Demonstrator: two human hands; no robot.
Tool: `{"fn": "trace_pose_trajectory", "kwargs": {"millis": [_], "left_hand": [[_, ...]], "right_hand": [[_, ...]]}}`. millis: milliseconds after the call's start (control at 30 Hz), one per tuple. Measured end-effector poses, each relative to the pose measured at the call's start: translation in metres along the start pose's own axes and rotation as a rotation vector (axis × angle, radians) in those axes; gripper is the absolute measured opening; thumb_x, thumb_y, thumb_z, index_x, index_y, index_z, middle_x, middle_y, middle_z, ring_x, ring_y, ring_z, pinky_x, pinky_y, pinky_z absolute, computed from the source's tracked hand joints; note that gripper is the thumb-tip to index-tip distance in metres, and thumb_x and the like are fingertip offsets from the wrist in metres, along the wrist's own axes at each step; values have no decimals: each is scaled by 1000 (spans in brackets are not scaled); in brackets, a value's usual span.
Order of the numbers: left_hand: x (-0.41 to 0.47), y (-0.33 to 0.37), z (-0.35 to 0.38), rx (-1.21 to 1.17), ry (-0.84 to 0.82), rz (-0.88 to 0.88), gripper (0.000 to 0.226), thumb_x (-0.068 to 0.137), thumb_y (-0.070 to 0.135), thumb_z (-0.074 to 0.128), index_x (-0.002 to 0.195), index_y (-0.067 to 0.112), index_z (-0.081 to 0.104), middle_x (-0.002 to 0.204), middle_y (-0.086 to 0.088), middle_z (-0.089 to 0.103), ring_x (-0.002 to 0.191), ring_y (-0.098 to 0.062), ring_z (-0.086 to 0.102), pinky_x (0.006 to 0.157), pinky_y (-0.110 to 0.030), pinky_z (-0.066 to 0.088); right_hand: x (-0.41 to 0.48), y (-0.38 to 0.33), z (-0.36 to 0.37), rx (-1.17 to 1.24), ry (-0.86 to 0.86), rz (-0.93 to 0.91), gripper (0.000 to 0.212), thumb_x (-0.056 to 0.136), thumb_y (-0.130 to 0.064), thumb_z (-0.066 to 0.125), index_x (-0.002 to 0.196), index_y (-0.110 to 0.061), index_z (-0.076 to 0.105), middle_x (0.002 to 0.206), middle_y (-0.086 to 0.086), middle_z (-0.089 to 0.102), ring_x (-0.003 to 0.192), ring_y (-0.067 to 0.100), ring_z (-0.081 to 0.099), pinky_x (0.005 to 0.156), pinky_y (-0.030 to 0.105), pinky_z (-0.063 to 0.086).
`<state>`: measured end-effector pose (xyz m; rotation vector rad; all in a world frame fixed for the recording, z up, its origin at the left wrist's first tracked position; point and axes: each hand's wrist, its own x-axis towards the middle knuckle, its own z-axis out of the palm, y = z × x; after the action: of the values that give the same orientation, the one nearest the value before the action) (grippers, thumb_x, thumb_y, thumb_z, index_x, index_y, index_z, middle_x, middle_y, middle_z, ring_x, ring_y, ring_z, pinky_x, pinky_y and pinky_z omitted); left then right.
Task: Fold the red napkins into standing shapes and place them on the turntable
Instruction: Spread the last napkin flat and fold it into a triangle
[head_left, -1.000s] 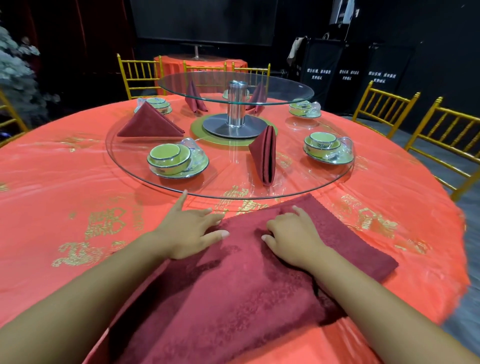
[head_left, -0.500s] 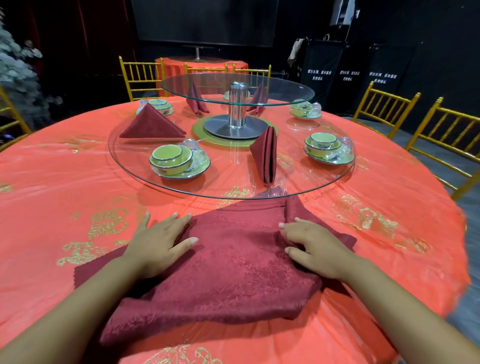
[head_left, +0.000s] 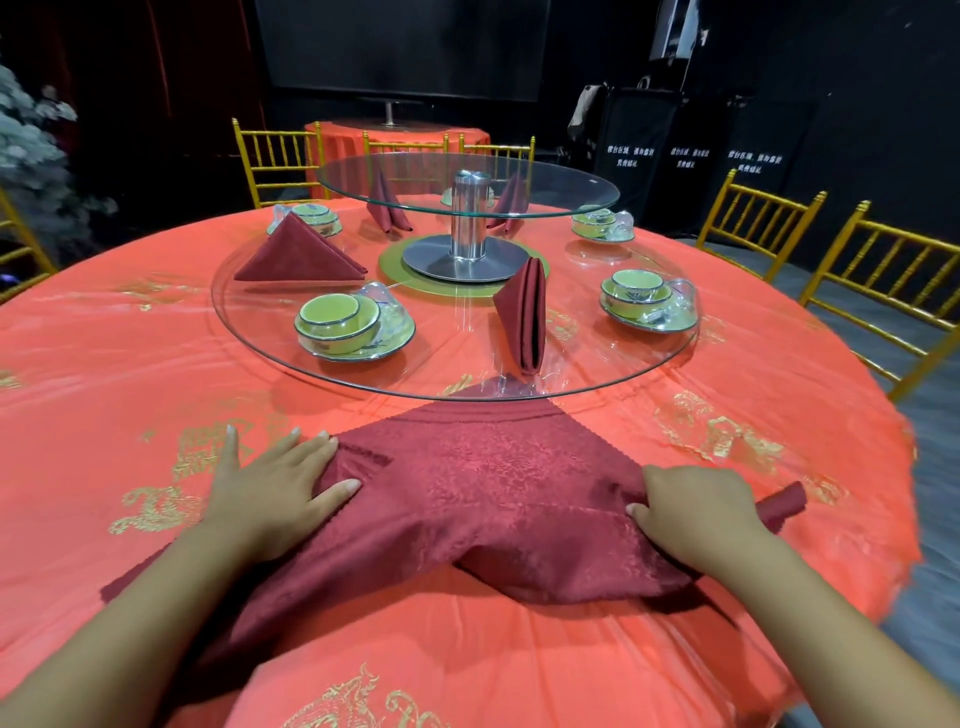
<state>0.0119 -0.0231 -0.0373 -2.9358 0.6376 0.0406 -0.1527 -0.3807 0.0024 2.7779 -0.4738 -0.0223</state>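
Note:
A dark red napkin (head_left: 483, 499) lies on the orange tablecloth in front of me, spread wide with one corner pointing under the glass turntable's rim (head_left: 587, 382). My left hand (head_left: 270, 488) presses flat on its left part with the fingers spread. At the napkin's right end, my right hand (head_left: 696, 514) has its fingers curled into the cloth, and a rolled tip sticks out beyond it. On the turntable stand a folded triangle napkin (head_left: 296, 254), an upright folded napkin (head_left: 524, 312) and two more folded napkins (head_left: 387, 205) at the back.
Green bowl-and-saucer sets (head_left: 343, 325) with glass cups sit around the turntable. A metal post (head_left: 470, 213) carries a smaller upper glass tier (head_left: 467, 182). Gold chairs (head_left: 883, 270) ring the round table; its edge drops off at the right.
Both hands have slid apart, the left one leftward and the right one rightward, drawing the napkin out wider. The camera view has shifted slightly.

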Motion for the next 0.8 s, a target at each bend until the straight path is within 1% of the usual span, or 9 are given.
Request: {"fn": "trace_pose_trajectory", "kwargs": {"millis": [100,200,267,367,467,533,667,733,800], "left_hand": [[3,2,-17,-12,-125,-89,89,77,80,-1,151,33,17,159,14,12,147,-10,4,106,-66,-16],[1,13,-37,-99,-197,-106,78,85,78,14,150,36,19,160,8,12,147,-13,9,110,-65,-6],[-8,30,-47,-167,-167,-45,76,85,77,17,150,38,18,160,8,11,147,-11,12,113,-60,1],[-30,67,-51,-206,-88,113,81,79,82,11,150,42,11,161,7,8,147,-10,7,115,-54,2],[-47,96,-46,-226,-88,225,88,72,86,5,149,44,8,161,6,8,148,-12,4,116,-52,0],[-46,101,-40,-229,-144,248,84,77,85,10,150,43,9,161,7,6,148,-11,2,116,-52,0],[-28,91,-32,-228,-220,235,84,80,82,17,151,38,8,160,11,-4,146,-6,-8,115,-52,-6],[-16,88,-29,-234,-222,266,84,81,81,20,151,37,6,160,9,-5,146,-7,-10,115,-52,-7],[-5,89,-28,-275,-207,317,82,83,79,24,151,38,7,161,5,-3,146,-9,-9,116,-51,-6]], "right_hand": [[0,-4,6,67,51,12,37,93,-52,41,107,-20,53,108,1,65,104,26,61,70,32,40],[5,-9,10,175,119,-52,35,92,-50,45,104,-17,52,107,2,54,106,26,53,76,35,42],[9,-13,12,235,135,-94,31,93,-47,47,100,-17,51,105,2,52,105,27,52,77,36,41],[13,-18,10,341,129,-62,27,94,-44,45,99,-18,50,104,2,56,101,28,56,75,37,40],[14,-20,9,228,168,-24,33,96,-48,36,103,-18,49,104,2,64,99,27,61,77,36,39],[13,-16,6,150,126,-11,44,94,-58,30,101,-19,48,99,1,68,97,26,63,78,37,38],[10,7,-4,240,-104,60,58,81,-80,24,76,-25,42,98,1,66,97,26,61,66,34,36],[9,16,-7,260,-168,69,58,79,-81,26,75,-25,42,98,0,64,96,26,59,65,33,37],[9,16,-7,244,-138,43,51,83,-75,32,82,-26,44,98,-1,63,96,25,59,64,33,37]]}}
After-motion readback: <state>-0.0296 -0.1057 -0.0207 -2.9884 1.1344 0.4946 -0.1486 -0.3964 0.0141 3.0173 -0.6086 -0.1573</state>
